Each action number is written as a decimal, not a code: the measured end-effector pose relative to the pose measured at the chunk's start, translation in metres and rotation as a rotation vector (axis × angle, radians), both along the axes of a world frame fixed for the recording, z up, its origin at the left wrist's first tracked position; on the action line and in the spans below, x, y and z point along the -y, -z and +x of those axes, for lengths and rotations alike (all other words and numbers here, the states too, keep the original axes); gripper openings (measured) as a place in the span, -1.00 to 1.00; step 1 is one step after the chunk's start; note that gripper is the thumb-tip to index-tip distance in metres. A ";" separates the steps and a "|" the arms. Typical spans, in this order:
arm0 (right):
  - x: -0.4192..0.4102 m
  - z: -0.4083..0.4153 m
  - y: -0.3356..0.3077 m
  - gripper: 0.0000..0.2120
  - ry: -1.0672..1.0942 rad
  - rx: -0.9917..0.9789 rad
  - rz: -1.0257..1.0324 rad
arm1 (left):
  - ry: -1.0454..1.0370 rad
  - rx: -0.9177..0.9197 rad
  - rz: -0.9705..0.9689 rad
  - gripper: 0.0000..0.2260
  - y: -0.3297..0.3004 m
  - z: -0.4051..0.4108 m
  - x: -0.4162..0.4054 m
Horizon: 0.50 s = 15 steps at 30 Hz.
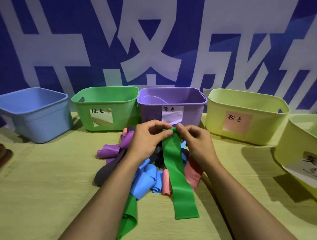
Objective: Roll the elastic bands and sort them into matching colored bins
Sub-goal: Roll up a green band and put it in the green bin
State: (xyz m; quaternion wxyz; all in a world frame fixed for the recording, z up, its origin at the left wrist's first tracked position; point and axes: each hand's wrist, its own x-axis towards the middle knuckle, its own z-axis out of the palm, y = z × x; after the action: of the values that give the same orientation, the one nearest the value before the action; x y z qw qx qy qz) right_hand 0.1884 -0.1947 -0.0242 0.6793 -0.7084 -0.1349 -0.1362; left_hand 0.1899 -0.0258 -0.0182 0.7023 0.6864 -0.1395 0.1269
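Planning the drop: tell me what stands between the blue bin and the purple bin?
The green bin stands between the blue bin and purple bin, in the head view.

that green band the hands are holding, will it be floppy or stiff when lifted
Probably floppy: the green band hangs limp from where both hands, left hand and right hand, pinch its far end, and drapes over the pile. It looks thin, so likely light. A rolled end may spring open, as the loose curls nearby suggest.

Smooth plastic green bin; paper label; matt rubbery green band.
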 end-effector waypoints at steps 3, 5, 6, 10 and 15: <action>0.000 0.001 0.001 -0.85 -0.021 0.022 0.008 | -0.007 -0.001 0.006 -0.82 0.002 0.001 0.000; 0.000 0.001 0.002 -0.91 -0.036 0.039 0.007 | -0.003 -0.001 0.015 -0.80 0.002 0.001 -0.001; 0.000 0.001 0.002 -0.91 -0.042 0.046 0.007 | 0.003 0.000 0.019 -0.79 0.002 0.001 -0.001; 0.000 0.002 0.004 -0.92 -0.060 0.087 0.009 | -0.009 -0.009 0.008 -0.81 -0.001 0.000 0.000; -0.002 0.002 0.006 -0.88 -0.097 0.118 0.017 | -0.065 -0.043 0.029 -0.93 0.001 0.000 0.000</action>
State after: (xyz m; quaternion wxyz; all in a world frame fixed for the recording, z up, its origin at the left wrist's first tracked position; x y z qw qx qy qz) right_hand 0.1906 -0.1926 -0.0301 0.6821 -0.6858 -0.2076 -0.1458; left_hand 0.1900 -0.0259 -0.0196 0.6906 0.7033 -0.1040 0.1328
